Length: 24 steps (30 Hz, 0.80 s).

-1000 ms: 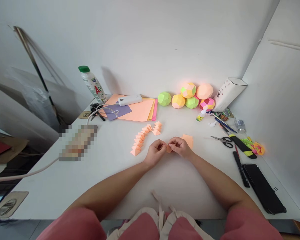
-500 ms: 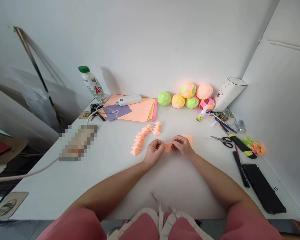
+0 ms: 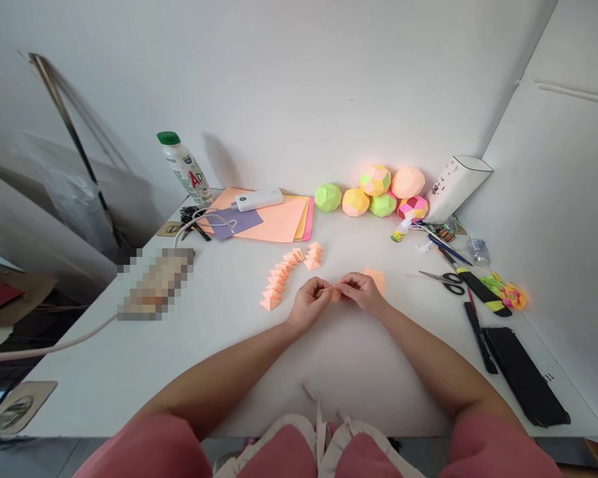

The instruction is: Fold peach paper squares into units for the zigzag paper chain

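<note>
Between my two hands is a small piece of orange paper, held just above the white table. My left hand pinches its left side and my right hand pinches its right side, with the fingertips close together. Most of the paper is hidden by my fingers. Beyond my right hand lies a flat stack of orange paper, partly covered by that hand. To the left of my hands, folded orange paper pieces stand in a curved row, with a shorter row beside them.
Several colourful paper balls sit against the wall. Coloured sheets lie at the back left under a white power bank, near a bottle. Scissors, a glue bottle and a black case are on the right.
My hands have come closer together around the orange paper. Less of the paper shows between them, and it looks folded narrower than before.
</note>
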Motion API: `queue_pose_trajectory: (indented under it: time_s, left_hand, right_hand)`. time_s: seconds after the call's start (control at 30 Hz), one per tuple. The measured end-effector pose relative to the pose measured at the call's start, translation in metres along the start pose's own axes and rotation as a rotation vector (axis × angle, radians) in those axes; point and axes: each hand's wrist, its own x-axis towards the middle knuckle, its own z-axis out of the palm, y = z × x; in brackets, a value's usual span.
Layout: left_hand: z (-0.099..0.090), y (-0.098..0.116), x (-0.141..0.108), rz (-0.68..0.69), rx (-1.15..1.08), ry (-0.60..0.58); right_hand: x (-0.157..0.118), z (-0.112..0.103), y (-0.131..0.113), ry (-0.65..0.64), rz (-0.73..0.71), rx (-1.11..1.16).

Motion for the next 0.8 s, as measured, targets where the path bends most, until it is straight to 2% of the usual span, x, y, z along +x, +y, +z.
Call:
queue_pose_trajectory:
  time_s: [0.17,0.37,0.57,0.8]
  left_hand:
    - [0.0007,-0.0007,0.0001,0.004,-0.01,0.047]
    - [0.0039,-0.0042,0.0018,-0.01,-0.186,0.037]
    - [0.0025,-0.0078,0.003,0.016,-0.196,0.069]
    - [0.0017,-0.0079,0.0057,0.026,-0.172,0.168]
  right_hand:
    - [0.0001,-0.0013,0.0006,0.005,0.019,0.015]
    - [0.0005,-0.0021,0.0001,0.007,0.048,0.079]
    - [0.0008,-0.0014,0.0011,0.033,0.047,0.05]
    - [-0.0002,-0.001,-0.0009,0.034,0.08,0.019]
